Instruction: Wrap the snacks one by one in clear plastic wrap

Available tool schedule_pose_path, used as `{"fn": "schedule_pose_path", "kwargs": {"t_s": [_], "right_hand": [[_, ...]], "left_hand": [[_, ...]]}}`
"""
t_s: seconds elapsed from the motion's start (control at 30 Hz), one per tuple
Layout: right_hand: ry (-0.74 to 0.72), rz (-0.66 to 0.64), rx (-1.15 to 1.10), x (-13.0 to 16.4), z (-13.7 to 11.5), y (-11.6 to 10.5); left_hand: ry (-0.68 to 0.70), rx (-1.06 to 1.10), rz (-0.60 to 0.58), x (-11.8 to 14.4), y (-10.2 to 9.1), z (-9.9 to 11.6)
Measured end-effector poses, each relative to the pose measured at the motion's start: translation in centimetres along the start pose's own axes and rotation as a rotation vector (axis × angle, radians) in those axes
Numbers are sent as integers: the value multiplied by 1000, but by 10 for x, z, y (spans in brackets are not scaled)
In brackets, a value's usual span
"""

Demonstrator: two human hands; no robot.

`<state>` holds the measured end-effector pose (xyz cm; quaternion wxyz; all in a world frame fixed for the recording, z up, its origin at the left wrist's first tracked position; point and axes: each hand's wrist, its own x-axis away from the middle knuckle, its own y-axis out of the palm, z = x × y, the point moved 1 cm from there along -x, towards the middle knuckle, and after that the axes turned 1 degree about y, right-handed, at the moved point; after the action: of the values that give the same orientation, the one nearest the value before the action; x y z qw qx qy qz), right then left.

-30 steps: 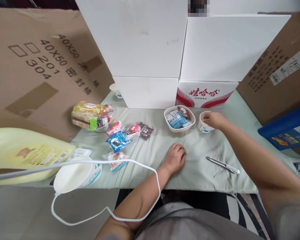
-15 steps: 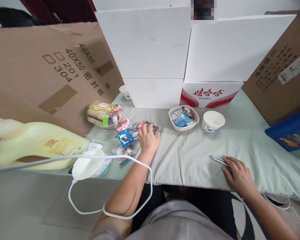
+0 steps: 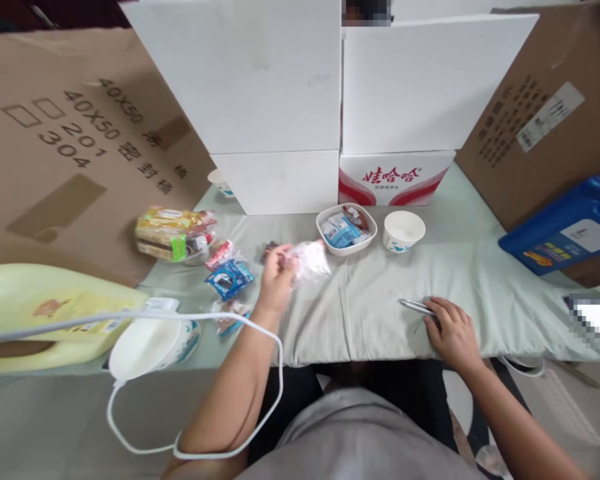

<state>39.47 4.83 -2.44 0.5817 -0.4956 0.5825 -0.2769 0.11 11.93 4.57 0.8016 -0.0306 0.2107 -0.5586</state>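
Note:
My left hand [image 3: 276, 283] is raised above the cloth, fingers pinched on a small clear-wrapped snack packet [image 3: 310, 262], blurred, with white and pink showing. On the cloth behind it lies a dark packet [image 3: 269, 251], partly hidden. To its left are a blue snack packet [image 3: 229, 280], a red-and-white packet [image 3: 220, 255] and a clear packet with brown contents [image 3: 230, 316]. Right of the held packet, a white square bowl [image 3: 369, 244] contains blue and brown packets. My right hand [image 3: 453, 331] rests on the table, fingers closed over one end of slim silver tweezers [image 3: 414, 306].
A round paper bowl [image 3: 404, 233] stands right of the square one. Wrapped snacks [image 3: 173, 233] fill a bowl at left. White boxes [image 3: 275, 183] form a back wall. A yellow jug [image 3: 75, 313], tilted paper bowl [image 3: 143, 343], white cable [image 3: 280, 373] and blue bottle [image 3: 570, 230] flank the table.
My left hand has lifted a packet off the pile and moved it toward the square bowl. My right hand stays on the tweezers. The whole view has shifted.

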Motion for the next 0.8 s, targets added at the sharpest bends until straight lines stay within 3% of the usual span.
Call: {"fn": "schedule_pose_path", "kwargs": {"t_s": [0.1, 0.2, 0.33, 0.47, 0.53, 0.63, 0.8], "right_hand": [[4, -13, -31, -1, 2, -2], [13, -10, -136, -4, -1, -7], [14, -23, -351, -15, -41, -15], [-200, -139, -430, -29, -100, -18], [-243, -218, -399, -33, -110, -16], [-161, -257, -313, -32, -86, -13], [62, -130, -80, -26, -11, -15]], "left_hand": [[-11, 45, -340, 49, 50, -6], [179, -104, -385, 80, 77, -12], [254, -192, -355, 83, 79, -18], [272, -151, -364, 75, 73, -19], [281, -133, -354, 75, 73, -19], [285, -133, -344, 76, 73, -20], [326, -101, -344, 74, 73, -20]]}}
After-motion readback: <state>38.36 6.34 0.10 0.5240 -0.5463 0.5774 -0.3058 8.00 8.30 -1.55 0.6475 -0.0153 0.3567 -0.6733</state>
